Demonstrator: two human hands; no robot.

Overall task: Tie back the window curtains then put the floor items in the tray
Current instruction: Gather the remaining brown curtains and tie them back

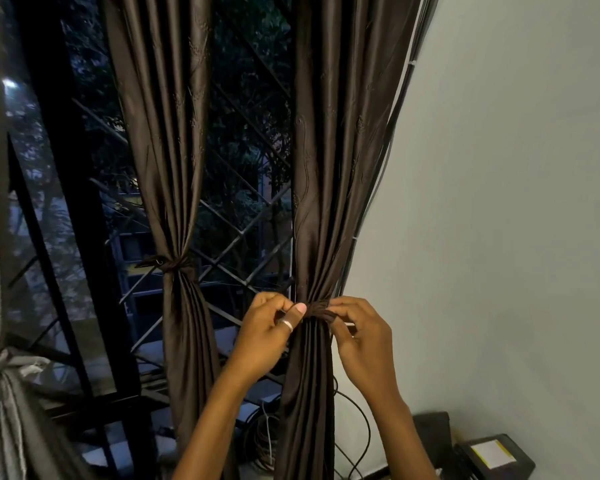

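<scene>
Beyond the glass, night trees are showing through a dark window with a diagonal metal grille (243, 216), and a pale grey wall (499, 202) is running down the right. Beside that wall a dark brown satin curtain (329, 168) is hanging, gathered at its waist by a brown fabric tie band (317, 311). The left hand (267, 327), wearing a silver thumb ring (288, 326), is pinching the band's left end; the right hand (357, 330) is pinching its right end, fingers curled. A second brown curtain (163, 133) is hanging already tied in the middle, and a grey curtain (0, 410) is hanging knotted at far left.
</scene>
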